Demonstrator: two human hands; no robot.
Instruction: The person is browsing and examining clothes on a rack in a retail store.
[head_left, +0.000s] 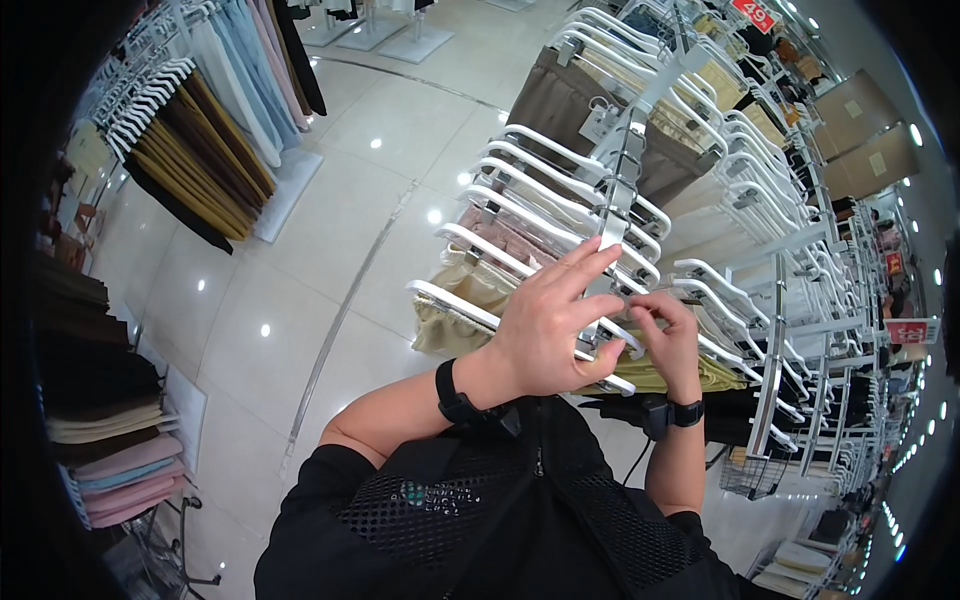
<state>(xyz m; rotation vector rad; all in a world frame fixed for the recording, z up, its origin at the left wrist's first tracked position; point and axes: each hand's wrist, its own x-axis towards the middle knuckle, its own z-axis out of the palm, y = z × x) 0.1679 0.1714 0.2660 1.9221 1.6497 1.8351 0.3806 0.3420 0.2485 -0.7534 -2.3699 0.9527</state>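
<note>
My left hand (pixel 548 325) is over the near end of a metal clothing rail (pixel 622 170). Its fingers are stretched out and spread, and a gap shows between the forefinger and the curved thumb. Just right of it, my right hand (pixel 668 330) is closed, thumb and forefinger pinched by the rail; what they hold, if anything, is too small to make out. Below the hands, a white hanger (pixel 455 304) carries a light olive garment (pixel 440 335). Farther along hang a pinkish garment (pixel 505 240) and grey-brown trousers (pixel 553 100) with a white tag (pixel 597 122).
More white hangers on a rack (pixel 775 340) stand close on my right, with yellow-green garments (pixel 715 374) beneath. Across the tiled floor (pixel 340 210), a trouser rack (pixel 200 150) stands at upper left. Folded clothes (pixel 125 470) are stacked at lower left. Cardboard boxes (pixel 860 130) sit at upper right.
</note>
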